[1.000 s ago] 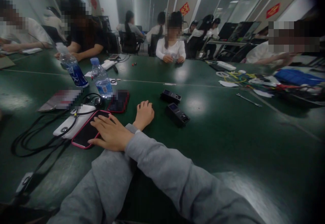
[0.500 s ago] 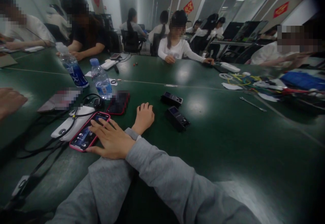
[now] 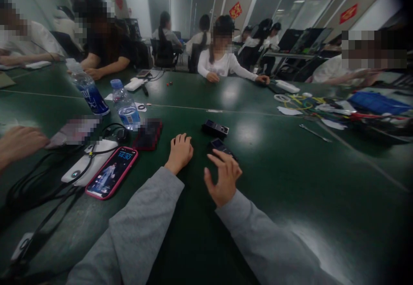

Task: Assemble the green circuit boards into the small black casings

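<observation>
My left hand (image 3: 180, 152) rests on the green table with its fingers curled a little but lying down, holding nothing. Over the table to its right is my right hand (image 3: 223, 176), fingers apart, its fingertips in front of a small black device (image 3: 218, 143) and partly hiding it. A second black device (image 3: 215, 128) lies just behind. A phone in a pink case (image 3: 112, 173), its screen lit, leans against a white power bank (image 3: 87, 164) with black cables. A dark red-edged phone (image 3: 147, 134) lies left of my left hand.
Two bottles, one dark blue (image 3: 90, 91) and one clear (image 3: 126, 107), stand at the left. Another person's hand (image 3: 22, 145) reaches in there. A wrench (image 3: 314, 133) and tangled cables (image 3: 325, 108) lie right. Several people sit around.
My right hand has left the pink-cased phone and moved right to the black devices, uncrossing my arms. The phone's screen now shows the time. The other person's hand at the left reaches further in.
</observation>
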Tool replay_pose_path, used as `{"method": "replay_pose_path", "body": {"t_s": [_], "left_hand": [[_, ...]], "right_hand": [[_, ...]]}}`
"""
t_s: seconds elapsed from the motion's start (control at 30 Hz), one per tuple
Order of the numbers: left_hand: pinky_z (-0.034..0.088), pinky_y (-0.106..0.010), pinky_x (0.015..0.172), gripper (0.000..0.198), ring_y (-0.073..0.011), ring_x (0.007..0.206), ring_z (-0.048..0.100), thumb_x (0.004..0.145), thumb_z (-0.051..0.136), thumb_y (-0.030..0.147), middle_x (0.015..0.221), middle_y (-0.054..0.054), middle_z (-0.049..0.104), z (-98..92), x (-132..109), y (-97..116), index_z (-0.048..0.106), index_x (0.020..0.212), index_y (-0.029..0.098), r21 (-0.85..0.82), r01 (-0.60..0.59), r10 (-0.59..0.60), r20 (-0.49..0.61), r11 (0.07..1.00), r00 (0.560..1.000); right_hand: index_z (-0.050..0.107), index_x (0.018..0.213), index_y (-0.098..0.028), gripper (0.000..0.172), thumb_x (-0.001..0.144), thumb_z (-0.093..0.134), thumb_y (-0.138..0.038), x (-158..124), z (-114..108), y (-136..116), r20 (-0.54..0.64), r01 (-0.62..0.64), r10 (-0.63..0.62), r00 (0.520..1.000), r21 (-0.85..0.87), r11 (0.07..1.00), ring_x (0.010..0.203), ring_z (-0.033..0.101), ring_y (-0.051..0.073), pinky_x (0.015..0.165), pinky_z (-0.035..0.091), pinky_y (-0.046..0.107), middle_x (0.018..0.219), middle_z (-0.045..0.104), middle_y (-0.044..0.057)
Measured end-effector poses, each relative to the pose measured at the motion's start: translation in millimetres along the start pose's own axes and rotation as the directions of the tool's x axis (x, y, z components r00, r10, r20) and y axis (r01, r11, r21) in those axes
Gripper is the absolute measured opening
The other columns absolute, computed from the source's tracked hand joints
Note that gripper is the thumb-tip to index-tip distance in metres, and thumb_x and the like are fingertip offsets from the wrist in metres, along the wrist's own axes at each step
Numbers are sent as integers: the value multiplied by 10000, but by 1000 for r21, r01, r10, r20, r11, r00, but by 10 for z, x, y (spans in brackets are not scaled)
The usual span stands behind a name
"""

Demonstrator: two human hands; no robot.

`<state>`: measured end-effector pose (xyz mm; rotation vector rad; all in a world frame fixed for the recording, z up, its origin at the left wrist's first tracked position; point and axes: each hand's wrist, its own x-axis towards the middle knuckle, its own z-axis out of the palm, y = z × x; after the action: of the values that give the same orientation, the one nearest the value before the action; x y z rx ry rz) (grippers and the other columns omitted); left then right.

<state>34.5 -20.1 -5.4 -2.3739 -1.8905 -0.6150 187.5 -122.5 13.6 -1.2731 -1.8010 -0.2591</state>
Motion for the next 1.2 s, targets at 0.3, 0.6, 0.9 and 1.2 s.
{"method": "replay_pose_path", "body": {"t_s": [0.3, 0.6, 0.9, 1.2], "left_hand": [[370, -502, 1060, 394, -294, 1303, 433, 943, 380, 240, 1399, -146, 510, -60, -15, 2, 553, 1285, 150, -36, -12, 13, 15, 999, 1000], [379, -495, 1048, 389, -294, 1291, 449, 937, 392, 237, 1390, -147, 521, -1, -3, 1, 560, 1278, 155, -11, -16, 16, -28, 1000, 999], [395, -488, 1016, 366, -279, 1262, 464, 930, 431, 227, 1354, -129, 539, -42, 31, 4, 538, 1278, 190, -117, 7, -15, -68, 993, 998], [400, -289, 709, 76, -167, 806, 521, 886, 514, 227, 867, -37, 585, -106, 50, -37, 577, 880, 186, -363, 37, -118, -205, 931, 972]], "right_hand": [[540, 1211, -208, 378, 908, 476, -424, 190, 79, 785, 3, -304, 306, 952, -115, 946, 1177, 485, 327, 917, 387, 541, 1270, 542, 124], [477, 1251, -140, 476, 835, 579, -349, 161, 106, 808, 162, -184, 159, 974, 149, 972, 1143, 511, 292, 970, 472, 500, 1210, 493, 170], [485, 1264, -174, 419, 895, 547, -364, 130, 94, 845, 182, -259, 228, 956, 168, 951, 1040, 572, 265, 912, 518, 487, 1143, 547, 133], [466, 1301, -171, 467, 886, 551, -367, 123, 60, 813, 227, -250, 202, 953, 210, 945, 1082, 550, 279, 937, 506, 510, 1185, 522, 146]]}}
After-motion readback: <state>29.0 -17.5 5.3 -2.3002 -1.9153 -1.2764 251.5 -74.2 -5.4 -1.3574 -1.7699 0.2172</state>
